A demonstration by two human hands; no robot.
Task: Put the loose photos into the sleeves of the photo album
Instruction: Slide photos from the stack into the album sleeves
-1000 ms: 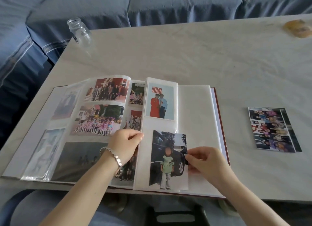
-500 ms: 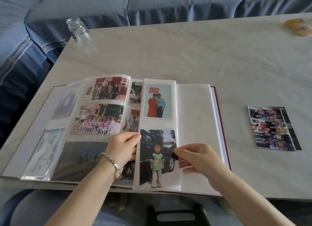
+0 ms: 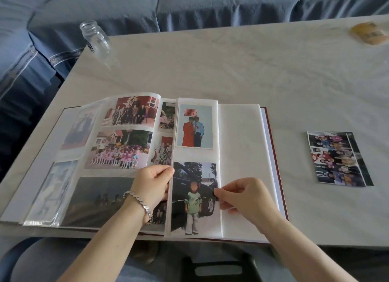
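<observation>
We are seating the child-and-car photo [image 3: 194,195] in the photo album's [image 3: 240,155] lower sleeve [image 3: 219,227]. Our left hand [image 3: 154,184] is pinching the page edge, steadying it, while our right hand [image 3: 242,199] is pinching the photo's right edge. We are best pushing level, without buckling. A second ago the photo was jutting rightward; now it is sitting nearly square. The loose photos [image 3: 336,158] are lying well apart, to the right.

the left hand [image 3: 152,184] wears a silver link bracelet [image 3: 139,201] at its wrist, and the trousers [image 3: 42,258] are grey-blue
</observation>
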